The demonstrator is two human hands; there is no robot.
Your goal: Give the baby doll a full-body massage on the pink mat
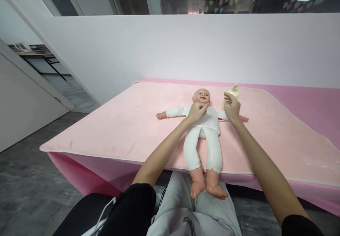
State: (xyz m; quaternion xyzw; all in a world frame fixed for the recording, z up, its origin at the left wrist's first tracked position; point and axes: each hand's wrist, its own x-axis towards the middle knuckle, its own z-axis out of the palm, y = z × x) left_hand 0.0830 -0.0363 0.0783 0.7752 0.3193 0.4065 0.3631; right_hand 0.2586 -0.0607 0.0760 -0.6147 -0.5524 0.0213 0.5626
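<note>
A baby doll [203,121] with a white cloth body lies on its back, its head away from me and its feet over the table's near edge. Curled fingers of my left hand [197,112] are at the doll's chin and upper chest; what they grip, if anything, is hidden. My right hand [232,107] is raised over the doll's arm on the right, its fingers pinched together. Whether anything is in that pinch is too small to tell. Just behind it stands a pale yellow bottle [234,90] with a pump-like top, partly covered by the hand.
A light pink blanket [127,122] covers the table, over a darker pink cloth [305,105]. A white wall [186,48] rises behind the table. My legs [177,200] are under the near edge. A white cable [106,207] lies at the lower left.
</note>
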